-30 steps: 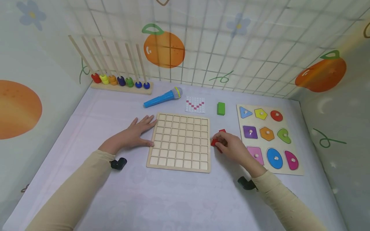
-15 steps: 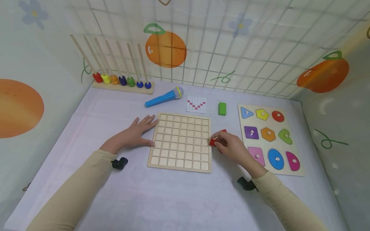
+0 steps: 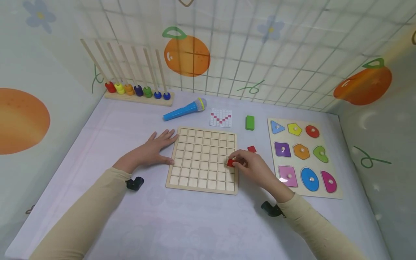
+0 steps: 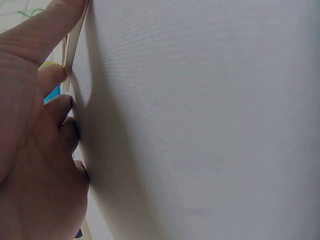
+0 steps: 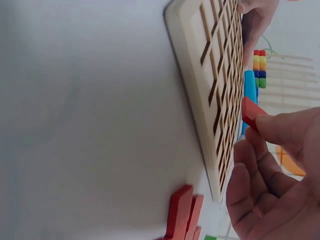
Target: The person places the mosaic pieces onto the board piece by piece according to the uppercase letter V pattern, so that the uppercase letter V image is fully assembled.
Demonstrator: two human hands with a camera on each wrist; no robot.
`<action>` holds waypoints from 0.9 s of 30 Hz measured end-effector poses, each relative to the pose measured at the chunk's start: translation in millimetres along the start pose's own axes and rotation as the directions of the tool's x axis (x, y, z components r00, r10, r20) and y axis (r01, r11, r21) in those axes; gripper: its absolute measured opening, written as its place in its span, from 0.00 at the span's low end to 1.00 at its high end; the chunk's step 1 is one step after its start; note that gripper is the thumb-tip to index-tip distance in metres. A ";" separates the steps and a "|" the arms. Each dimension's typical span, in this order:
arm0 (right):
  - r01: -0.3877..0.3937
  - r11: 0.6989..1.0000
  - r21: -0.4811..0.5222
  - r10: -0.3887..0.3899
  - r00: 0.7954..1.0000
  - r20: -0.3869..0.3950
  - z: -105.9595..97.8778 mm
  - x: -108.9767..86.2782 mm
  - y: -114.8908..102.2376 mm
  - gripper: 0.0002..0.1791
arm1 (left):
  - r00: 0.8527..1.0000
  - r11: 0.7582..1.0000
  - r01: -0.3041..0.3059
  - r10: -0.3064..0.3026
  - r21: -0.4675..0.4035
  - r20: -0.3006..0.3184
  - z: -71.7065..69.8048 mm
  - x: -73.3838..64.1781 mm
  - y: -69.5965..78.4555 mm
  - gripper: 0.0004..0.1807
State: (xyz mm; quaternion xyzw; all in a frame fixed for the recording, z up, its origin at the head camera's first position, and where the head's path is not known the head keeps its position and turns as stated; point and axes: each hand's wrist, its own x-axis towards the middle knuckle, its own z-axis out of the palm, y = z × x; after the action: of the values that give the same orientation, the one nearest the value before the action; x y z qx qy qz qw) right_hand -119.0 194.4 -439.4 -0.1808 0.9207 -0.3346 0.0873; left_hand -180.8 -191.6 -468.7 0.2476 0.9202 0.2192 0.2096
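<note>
"Red tile [image 3: 230, 163]: where is it, taking twelve o'clock as the far side of the bench [image 3: 201, 224]?"

"Over the grid board [image 3: 201, 166], toward its three o'clock edge. The right hand [image 3: 250, 168] pinches it, thumb and fingertips closed down to the tile itself."

"And the left hand [image 3: 149, 151]?"

"At the board's nine o'clock edge, fingers straight and spread, thumb and a fingertip touching the rim. It has hold of nothing."

"How would you expect the tile to handle?"

"Light and stiff, I'd judge. It looks like painted wood, so hardly fragile, though the smooth coat might slip a little. I'd take it by two opposite sides near one end and leave the other end free, much as these fingers do."

"What does the right wrist view add?"

"Height. It looks low across the board, and the tile seems to be above the cells rather than in one. It also shows several red pieces [image 5: 180, 212] grouped on the bench; from the head only one shows, at twelve o'clock from the right hand, which probably covers the rest."

"And the left wrist view?"

"Nothing of the tile, just the left palm and the board's edge. For the tile's place across the grid, trust the head view."
</note>
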 end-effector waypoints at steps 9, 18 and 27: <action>0.009 1.000 0.030 -0.010 0.999 0.034 13.4 3.1 -11.5 0.13 | 1.000 1.000 0.008 -0.008 -0.003 0.001 0.7 -0.1 -0.5 0.60; 0.030 0.998 0.051 -0.033 0.997 0.063 31.4 8.7 -21.6 0.11 | 1.000 1.000 0.006 -0.006 -0.007 0.001 0.3 0.1 -0.7 0.60; 0.061 0.995 0.077 -0.068 0.993 0.098 49.1 12.9 -31.7 0.09 | 1.000 1.000 -0.001 0.001 -0.010 -0.005 1.0 0.1 -1.0 0.60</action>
State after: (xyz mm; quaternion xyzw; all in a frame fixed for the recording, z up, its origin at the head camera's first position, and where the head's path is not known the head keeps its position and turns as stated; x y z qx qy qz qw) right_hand -108.3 138.1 -456.8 -0.2237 0.8958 -0.3617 0.1292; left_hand -180.8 -192.1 -470.0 0.2464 0.9194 0.2246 0.2087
